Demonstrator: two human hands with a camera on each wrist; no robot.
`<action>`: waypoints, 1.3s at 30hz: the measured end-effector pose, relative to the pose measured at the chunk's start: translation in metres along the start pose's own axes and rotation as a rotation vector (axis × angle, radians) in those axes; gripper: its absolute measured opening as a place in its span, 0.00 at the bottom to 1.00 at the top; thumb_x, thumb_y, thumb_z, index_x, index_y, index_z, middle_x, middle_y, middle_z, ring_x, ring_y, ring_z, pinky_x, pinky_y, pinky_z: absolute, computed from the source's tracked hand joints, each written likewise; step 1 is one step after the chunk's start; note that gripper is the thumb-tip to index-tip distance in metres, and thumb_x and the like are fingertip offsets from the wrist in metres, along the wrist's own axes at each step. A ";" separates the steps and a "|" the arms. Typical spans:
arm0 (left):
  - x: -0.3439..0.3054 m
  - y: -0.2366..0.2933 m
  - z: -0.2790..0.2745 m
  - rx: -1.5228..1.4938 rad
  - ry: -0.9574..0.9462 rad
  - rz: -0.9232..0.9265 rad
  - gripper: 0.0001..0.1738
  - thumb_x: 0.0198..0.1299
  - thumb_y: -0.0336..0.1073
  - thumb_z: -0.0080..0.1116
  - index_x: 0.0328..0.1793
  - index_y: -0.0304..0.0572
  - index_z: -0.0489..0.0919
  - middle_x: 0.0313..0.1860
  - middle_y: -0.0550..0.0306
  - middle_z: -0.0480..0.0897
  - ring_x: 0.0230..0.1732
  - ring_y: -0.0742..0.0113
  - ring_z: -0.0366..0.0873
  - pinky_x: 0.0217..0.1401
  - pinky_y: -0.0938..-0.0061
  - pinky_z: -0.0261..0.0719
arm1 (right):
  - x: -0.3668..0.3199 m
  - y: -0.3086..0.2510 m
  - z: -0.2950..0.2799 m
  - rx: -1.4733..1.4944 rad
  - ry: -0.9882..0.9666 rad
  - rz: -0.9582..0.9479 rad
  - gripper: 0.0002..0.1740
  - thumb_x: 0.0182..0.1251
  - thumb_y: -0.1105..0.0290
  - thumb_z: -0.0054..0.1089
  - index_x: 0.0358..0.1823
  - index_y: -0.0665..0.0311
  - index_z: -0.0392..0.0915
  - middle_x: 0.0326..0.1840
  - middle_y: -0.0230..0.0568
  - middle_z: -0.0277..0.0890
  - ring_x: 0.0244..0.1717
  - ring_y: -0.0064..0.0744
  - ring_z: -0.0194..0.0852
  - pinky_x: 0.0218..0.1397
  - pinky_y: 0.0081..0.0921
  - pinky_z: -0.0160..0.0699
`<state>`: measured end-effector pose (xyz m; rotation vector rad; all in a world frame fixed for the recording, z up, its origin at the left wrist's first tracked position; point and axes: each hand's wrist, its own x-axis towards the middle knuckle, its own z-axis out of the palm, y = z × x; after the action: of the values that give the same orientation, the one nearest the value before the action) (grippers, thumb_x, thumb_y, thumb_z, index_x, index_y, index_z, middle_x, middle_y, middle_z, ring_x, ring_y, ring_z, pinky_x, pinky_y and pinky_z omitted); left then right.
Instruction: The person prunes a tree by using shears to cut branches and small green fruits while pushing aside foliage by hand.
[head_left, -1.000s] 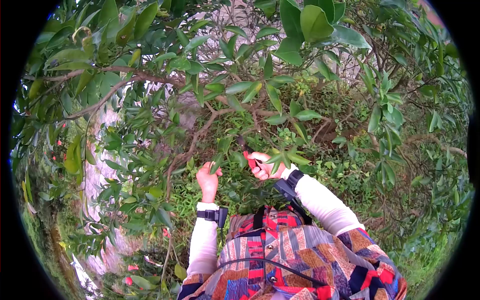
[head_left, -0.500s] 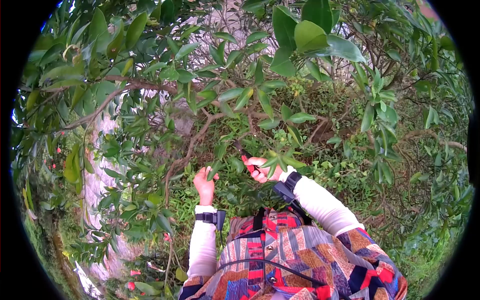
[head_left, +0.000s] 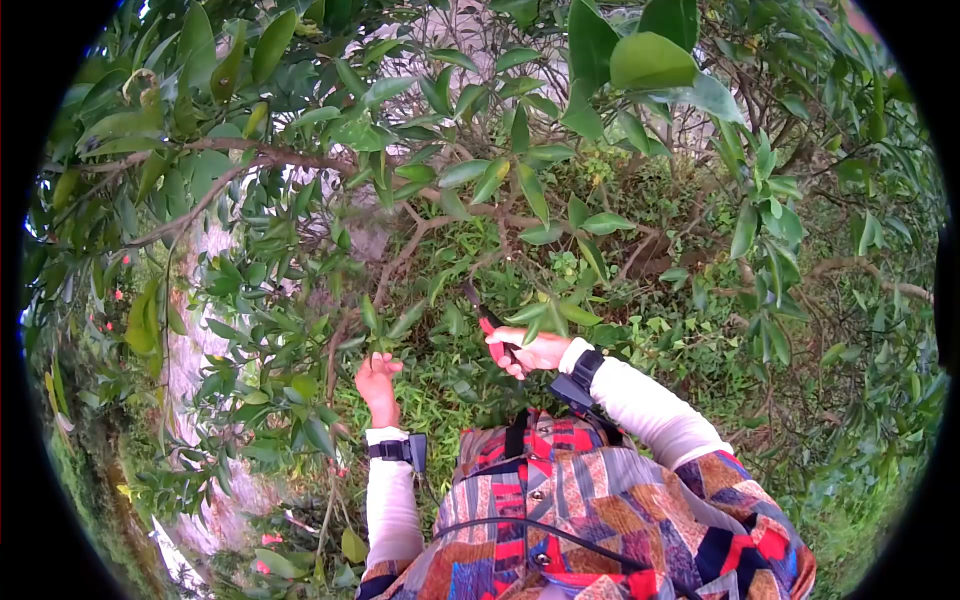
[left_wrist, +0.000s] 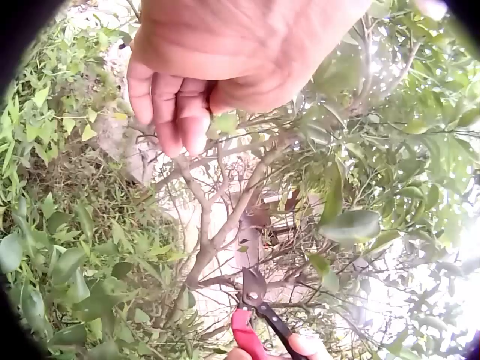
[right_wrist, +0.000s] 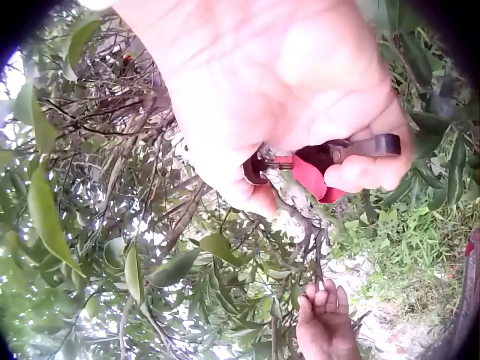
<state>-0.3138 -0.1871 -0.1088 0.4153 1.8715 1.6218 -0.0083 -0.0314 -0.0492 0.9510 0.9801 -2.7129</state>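
Note:
My right hand [head_left: 535, 352] grips a pair of pruning shears [head_left: 490, 328] with one red and one black handle. In the left wrist view the shears' dark blades [left_wrist: 253, 286] point up toward thin branches. The right wrist view shows the red handle [right_wrist: 311, 180] under my curled fingers. My left hand [head_left: 378, 388] is off to the left, its fingers loosely bent beside leaves [head_left: 370, 315] of the tree. Its palm faces up in the right wrist view, and no tool shows in that left hand [right_wrist: 328, 326].
A branch [head_left: 405, 255] of the leafy tree forks just ahead of my hands. Large leaves [head_left: 650, 62] hang close to the head camera. Low weeds [head_left: 640, 345] cover the ground, and a pale strip of ground [head_left: 190, 380] lies at left. A cable [head_left: 560, 530] crosses my patterned clothing.
My left hand has moved left and slightly down, away from the shears. My right hand stays near its place, still gripping the shears. The view has shifted slightly.

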 end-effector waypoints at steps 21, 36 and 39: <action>-0.070 0.046 0.136 0.041 -0.635 0.094 0.19 0.78 0.38 0.56 0.69 0.39 0.76 0.52 0.56 0.88 0.46 0.68 0.88 0.48 0.76 0.81 | -0.101 0.042 -0.043 0.337 0.184 -0.267 0.22 0.73 0.41 0.57 0.41 0.52 0.72 0.32 0.29 0.72 0.30 0.27 0.70 0.35 0.31 0.71; -0.120 0.128 0.217 0.164 -0.771 0.629 0.37 0.67 0.41 0.69 0.81 0.47 0.69 0.82 0.52 0.63 0.69 0.58 0.76 0.66 0.66 0.80 | -0.101 0.049 -0.033 0.159 0.201 -0.068 0.22 0.71 0.41 0.59 0.39 0.51 0.69 0.28 0.29 0.68 0.27 0.28 0.66 0.33 0.31 0.70; -0.127 0.129 0.226 0.217 -0.765 0.741 0.33 0.67 0.42 0.70 0.77 0.48 0.74 0.80 0.50 0.65 0.68 0.57 0.77 0.70 0.65 0.78 | -0.100 0.050 -0.034 0.121 0.191 -0.062 0.23 0.72 0.41 0.58 0.38 0.52 0.69 0.28 0.29 0.67 0.27 0.28 0.66 0.33 0.31 0.69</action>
<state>-0.0950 -0.0641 0.0352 1.7062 1.3371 1.3455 0.1036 -0.0610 -0.0372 1.2419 0.8966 -2.8005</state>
